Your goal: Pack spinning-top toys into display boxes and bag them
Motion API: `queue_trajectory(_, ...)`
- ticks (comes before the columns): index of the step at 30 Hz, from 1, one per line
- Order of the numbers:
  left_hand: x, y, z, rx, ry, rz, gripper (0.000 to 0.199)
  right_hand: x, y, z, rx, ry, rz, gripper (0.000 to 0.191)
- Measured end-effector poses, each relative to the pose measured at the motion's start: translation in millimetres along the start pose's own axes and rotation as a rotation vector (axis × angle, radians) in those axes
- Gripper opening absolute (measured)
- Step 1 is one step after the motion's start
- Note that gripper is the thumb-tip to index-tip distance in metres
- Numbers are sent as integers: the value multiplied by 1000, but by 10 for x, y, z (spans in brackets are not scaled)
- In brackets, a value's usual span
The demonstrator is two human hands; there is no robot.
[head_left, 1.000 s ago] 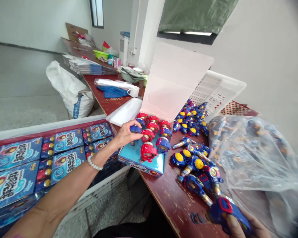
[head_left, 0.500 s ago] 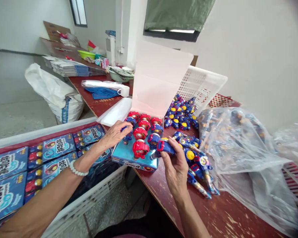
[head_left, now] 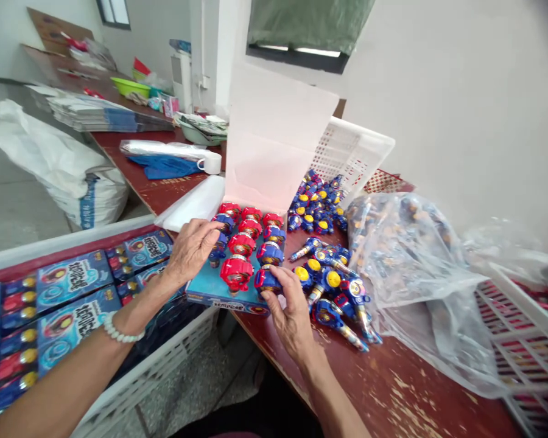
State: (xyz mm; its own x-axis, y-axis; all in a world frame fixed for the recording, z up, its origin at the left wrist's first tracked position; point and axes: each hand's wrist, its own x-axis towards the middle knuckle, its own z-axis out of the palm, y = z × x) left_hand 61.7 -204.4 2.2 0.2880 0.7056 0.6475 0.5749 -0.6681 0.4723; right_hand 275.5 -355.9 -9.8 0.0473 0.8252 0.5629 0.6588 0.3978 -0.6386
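Observation:
An open display box [head_left: 205, 291] with a blue insert stands on the table, holding rows of round red toys [head_left: 236, 272] and blue toys [head_left: 270, 253] with short handles. My right hand [head_left: 295, 313] grips one blue round toy [head_left: 265, 280] between thumb and fingers at the box's front right corner. Its lower end is hidden. My left hand [head_left: 192, 250], a beaded bracelet on its wrist, reaches over the box's left edge. Its loosely stretched fingers rest by the blue toys [head_left: 218, 244] of the left row, and whether they press on one is unclear.
Loose blue toys [head_left: 333, 280] lie right of the box, near a tipped white basket [head_left: 369, 137] and a clear plastic bag [head_left: 406, 243] of toys. At left, a white crate [head_left: 196, 331] holds packed boxes [head_left: 75, 277]. A white mug [head_left: 210, 162] stands behind.
The blue toy in my right hand has gone down and left into the front right corner of the box. The view has swung right. My left hand stays at the left row.

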Motion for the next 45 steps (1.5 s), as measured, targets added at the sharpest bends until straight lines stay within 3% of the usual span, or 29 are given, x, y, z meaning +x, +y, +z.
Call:
queue_trajectory(2, -30, 53, -28, 95, 63, 55, 43, -18, 32, -151, -97, 17, 14, 45)
queue_trajectory(4, -89, 145, -68, 132, 101, 103, 42, -27, 143, -411, -230, 115, 38, 50)
queue_trajectory(8, -246, 406, -143, 117, 64, 195, 39, -70, 600, -1027, -641, 299, 196, 57)
queue_trajectory(11, -331, 627, -189, 120, 99, 221, 35, -148, 980, -1316, -684, 181, 409, 63)
queue_trajectory(15, -459, 974, -275, -5, 120, 258, 31, -201, 1191, -1432, -510, 95, 389, 59)
queue_trajectory(18, -666, 1265, -275, -238, 28, 265, 37, -159, 987, -1402, -487, 218, 352, 61)
queue_trajectory(22, -983, 1614, -114, -657, -218, 28, 50, -163, 339, -1141, -483, 414, 132, 64)
queue_trajectory(25, -1109, 1796, 9, -913, -302, -202, 66, -297, -132, -763, -429, 314, -88, 50)
queue_trajectory(27, -1129, 1855, 33, -1011, -301, -396, 68, -409, -336, -496, -392, 256, -145, 37)
queue_trajectory(30, -1123, 1818, -31, -1078, -234, -659, 59, -513, -498, -188, -304, 218, -222, 35)
queue_trajectory(32, -1130, 1708, -124, -1058, -153, -721, 51, -526, -572, -63, -209, 168, -258, 43)
queue_trajectory(36, -1103, 1319, -374, -850, 87, -564, 48, -496, -717, 48, -21, 50, -233, 59)
queue_trajectory(40, -834, 838, -569, -659, 281, -444, 53, -477, -695, 37, -10, 40, -138, 65)
queue_trajectory(42, -668, 630, -581, -589, 309, -387, 54, -493, -587, 8, -20, 103, -65, 62)
queue_trajectory(45, -538, 426, -494, -592, 241, -343, 50, -560, -392, -36, 35, 151, 81, 54)
